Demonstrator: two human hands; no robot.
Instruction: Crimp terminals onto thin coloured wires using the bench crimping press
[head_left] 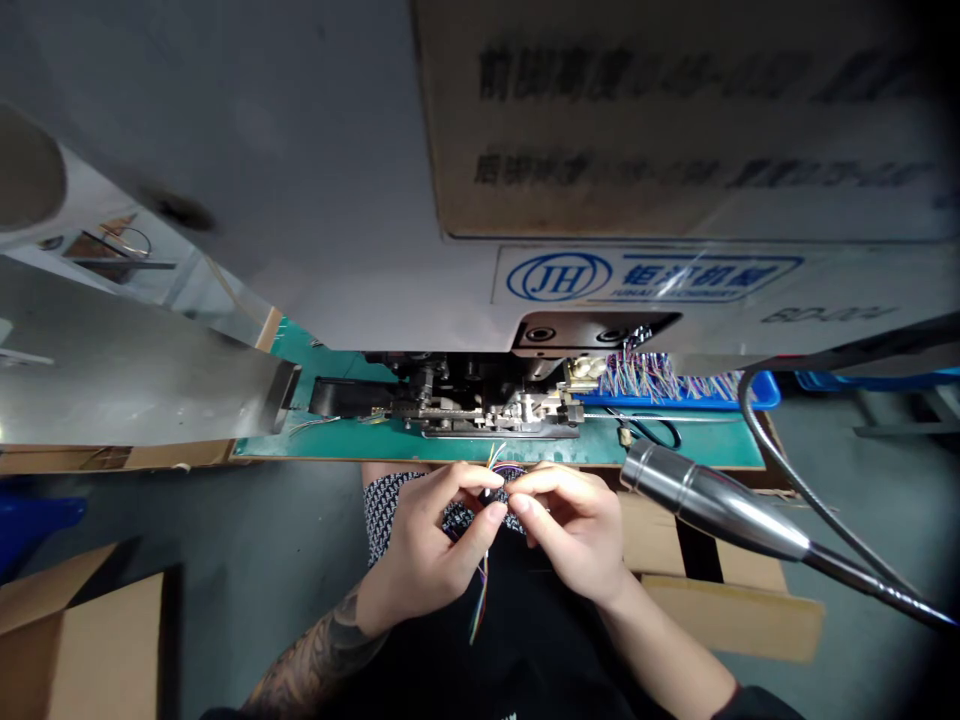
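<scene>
Left hand (442, 535): thumb and forefinger drawn nearly together, pinching a bundle of coloured wires (481, 600); tattooed forearm behind it.

Right hand (577, 525): thumb and forefinger likewise brought together at the tip, in a fine pinch on the same bundle (which strands lie between them is hidden). The fingertips of the two hands all but meet.

Coloured wires: several thin strands, held over the person's lap, just in front of the worktop edge. Short ends stand up above the left fingertips, a few strands arch between the hands, and a longer tail hangs below the left thumb. A small white piece shows at the left fingertips (too small to identify).

Machine (337, 200): large pale housing, overhead, bearing a blue "JH" logo label (649, 277); its metal tooling (495, 410) sits beyond the hands, apart from them.

Worktop (720, 455): green surface, under the tooling.

Tray (766, 388): blue, on the right of the worktop, filled with a mass of multicoloured wires (660, 378).

Lamp (712, 500): silver head on a flexible neck, right of the right hand.

Cardboard (105, 650): box flaps, lower left; a further piece (731, 612) lies beyond the right forearm.
</scene>
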